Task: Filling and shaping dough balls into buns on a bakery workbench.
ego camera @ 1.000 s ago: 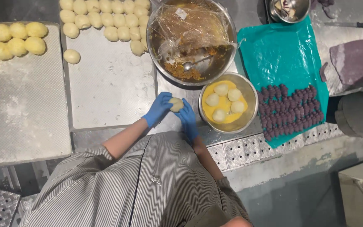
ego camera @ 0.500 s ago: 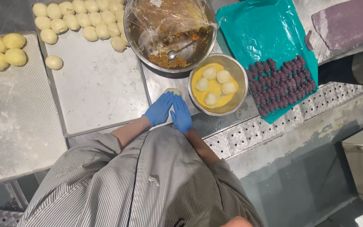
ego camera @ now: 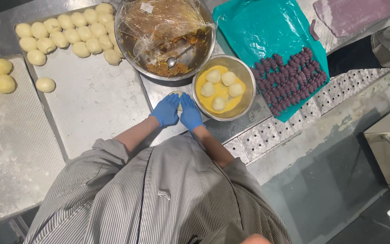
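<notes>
A second ago the blue-gloved left hand (ego camera: pixel 166 110) and blue-gloved right hand (ego camera: pixel 190 113) cupped the pale round piece of dough (ego camera: pixel 177 94) between them; now both lie flat, fingers spread, pressing it onto the steel table (ego camera: pixel 156 92), apparently flattening it, though it is mostly hidden. Just beside sits the small steel bowl of yellow liquid with dough balls (ego camera: pixel 203 74).

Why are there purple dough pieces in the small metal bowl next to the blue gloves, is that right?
Not quite. The head view shows pale yellow dough balls in the small metal bowl. The purple pieces lie on the teal plastic sheet beside it. The left hand and right hand do wear blue gloves.
</notes>
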